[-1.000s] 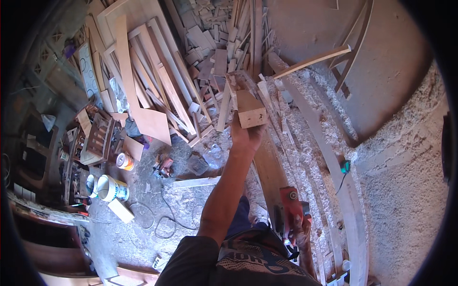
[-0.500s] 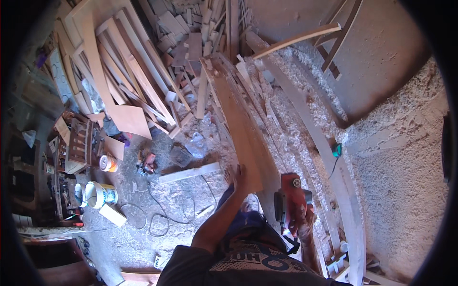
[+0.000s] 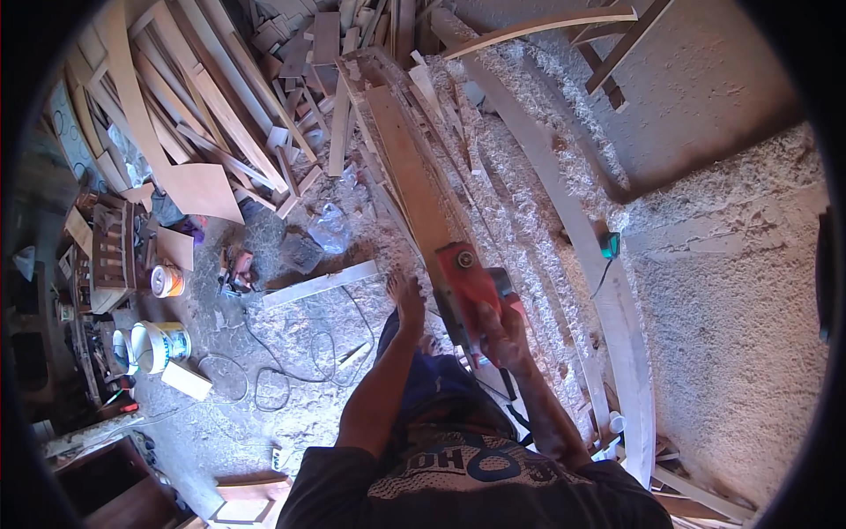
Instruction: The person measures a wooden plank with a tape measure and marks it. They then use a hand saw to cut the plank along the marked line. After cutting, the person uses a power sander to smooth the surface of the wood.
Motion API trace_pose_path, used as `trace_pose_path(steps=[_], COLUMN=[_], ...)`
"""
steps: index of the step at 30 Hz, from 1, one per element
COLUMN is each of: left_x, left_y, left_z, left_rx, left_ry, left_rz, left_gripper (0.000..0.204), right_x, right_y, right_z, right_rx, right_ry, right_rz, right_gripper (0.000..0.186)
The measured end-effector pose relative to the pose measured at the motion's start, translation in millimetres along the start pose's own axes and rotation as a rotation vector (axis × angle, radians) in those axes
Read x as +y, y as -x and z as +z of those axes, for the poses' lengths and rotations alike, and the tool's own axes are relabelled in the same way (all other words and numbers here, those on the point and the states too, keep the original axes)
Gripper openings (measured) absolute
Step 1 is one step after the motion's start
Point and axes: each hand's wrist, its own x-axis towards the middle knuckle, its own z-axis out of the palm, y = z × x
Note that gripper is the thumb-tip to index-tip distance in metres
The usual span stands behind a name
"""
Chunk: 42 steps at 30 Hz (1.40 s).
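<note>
The red power planer point(image 3: 471, 286) is held just right of the centre of the frame, set over the near end of a long, light brown wooden board point(image 3: 407, 167). The right hand point(image 3: 502, 339) is closed around the planer's handle, while the left hand point(image 3: 409, 307) is held apart from it, beside the board's left edge; whether the board is touched by it, and how far its fingers are spread, cannot be made out. On the planer, a red casing with a round dark knob at the front and dark parts along both sides can be seen. The board is stretched towards the upper middle of the frame, its face smooth and plain. To its right, pale shavings point(image 3: 527, 231) are heaped along a long grey plank point(image 3: 575, 207), on which a small green device point(image 3: 609, 245) is rested. At the upper left, timber pieces point(image 3: 211, 93) are stacked; at the lower left, a white bucket point(image 3: 150, 351) is stood on the floor point(image 3: 225, 441).
</note>
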Motion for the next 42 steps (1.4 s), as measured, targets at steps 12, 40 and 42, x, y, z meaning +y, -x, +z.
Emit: trace_pose_path(steps=[12, 40, 42], left_x=[-18, 64, 33], left_y=[151, 43, 28], left_z=[-2, -69, -77], left_rx=[-1.063, -0.483, -0.399], left_ry=[-0.429, -0.398, -0.462], left_rz=[0.295, 0.079, 0.176], left_gripper=[0.025, 0.029, 0.029], right_x=[32, -193, -202], right_y=[6, -436, -439], right_z=[13, 105, 108], right_rx=[0.033, 0.003, -0.032], right_ry=[0.181, 0.054, 0.003], right_rz=[-0.002, -0.159, -0.153], right_gripper=[0.055, 0.062, 0.068])
